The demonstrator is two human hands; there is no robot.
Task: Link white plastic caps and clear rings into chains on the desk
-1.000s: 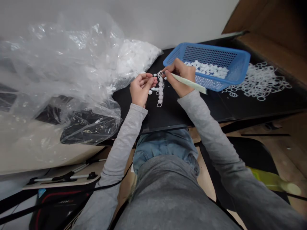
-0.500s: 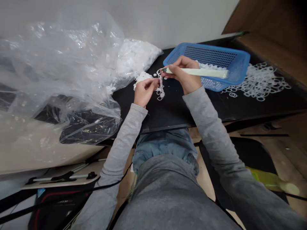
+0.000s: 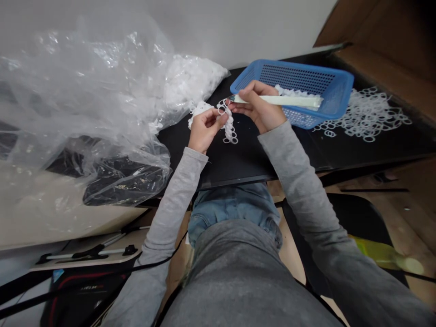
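Note:
My left hand [image 3: 204,129] pinches a strip of white plastic rings [image 3: 230,129], which hangs down over the black table from the fingertips. Between the fingers of my right hand [image 3: 265,111] lies a long, pale-handled tool [image 3: 293,101] with a dark tip, pointing left. That tip is close to the upper rings of the strip; whether it touches them I cannot tell. The right fingertips are also near the rings. Behind my left hand sits a small heap of white pieces [image 3: 201,108].
A blue perforated basket [image 3: 335,97] holding white pieces stands behind my right hand. Loose white rings [image 3: 369,116] are spread to its right, near a cardboard box [image 3: 391,75]. A large clear plastic bag [image 3: 126,95] with white pieces covers the left side of the black table [image 3: 238,168].
The strip of rings has been raised and turned, so more rings show between my hands. My left fingertips have closed in on it, while the right hand with the tool has barely moved.

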